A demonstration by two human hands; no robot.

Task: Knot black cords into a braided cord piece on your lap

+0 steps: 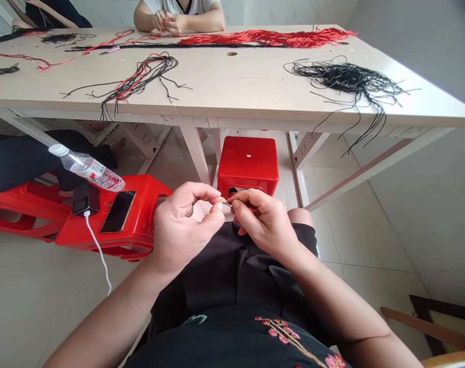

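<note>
The left hand (186, 227) and the right hand (263, 225) are held up close together over the person's lap. The grip of each hand is shut, with the thumb and first finger pinching a tiny bit of thin cord (227, 203) that has a dark tip. The cord sits right between the two hands, and the fingers hide most of it. Under the hands are black clothes (232, 276) with pink flowers on them. Just to the left of the left hand is a red plastic stool (136, 204). On it lie a black phone (117, 211), a black charger box (85, 199) with a white cable (97, 250), and a clear water bottle (87, 167). Another red stool (247, 163) stands ahead, under the edge of a big pale tabletop (224, 76). On the tabletop are a messy pile of black cords (343, 82), a tangle of black and red cords (140, 82), and a long bunch of red cords (266, 37). Across the tabletop, a co-worker's hands (171, 23) hold red cord.
</note>
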